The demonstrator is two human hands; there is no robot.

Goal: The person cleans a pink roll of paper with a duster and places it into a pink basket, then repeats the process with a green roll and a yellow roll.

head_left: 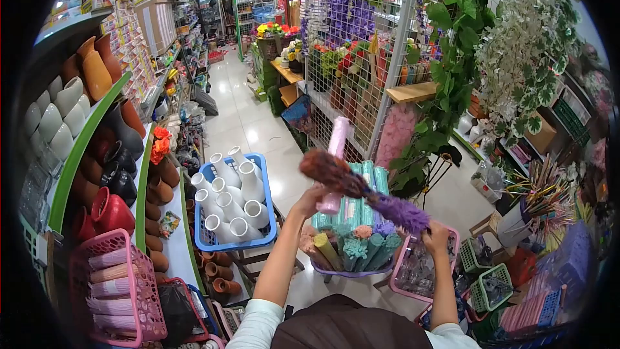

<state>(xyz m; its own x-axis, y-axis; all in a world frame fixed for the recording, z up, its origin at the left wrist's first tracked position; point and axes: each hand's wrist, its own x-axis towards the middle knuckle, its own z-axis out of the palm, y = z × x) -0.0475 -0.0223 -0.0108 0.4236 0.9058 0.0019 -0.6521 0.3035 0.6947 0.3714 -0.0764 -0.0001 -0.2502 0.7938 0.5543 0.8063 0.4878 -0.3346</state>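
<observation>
My right hand (436,237) grips a feather duster (368,197) near its purple end, and its brown-orange end reaches across to the upper left, blurred. My left hand (310,200) is closed around the lower part of a pale pink wrapped roll (339,139), held nearly upright behind the duster. Below both hands stands a lilac tub (352,274) packed with teal wrapped rolls (351,212) and bundles with fluffy teal, peach and purple tips. The duster hides part of the rolls and of the pink roll.
To the left, a blue basket (274,232) holds white vases (229,205). Shelves of pots line the left side, with a pink basket (129,243) in front. At right are another pink basket (394,274), green baskets (494,284) and a wire grid (342,45) with artificial flowers.
</observation>
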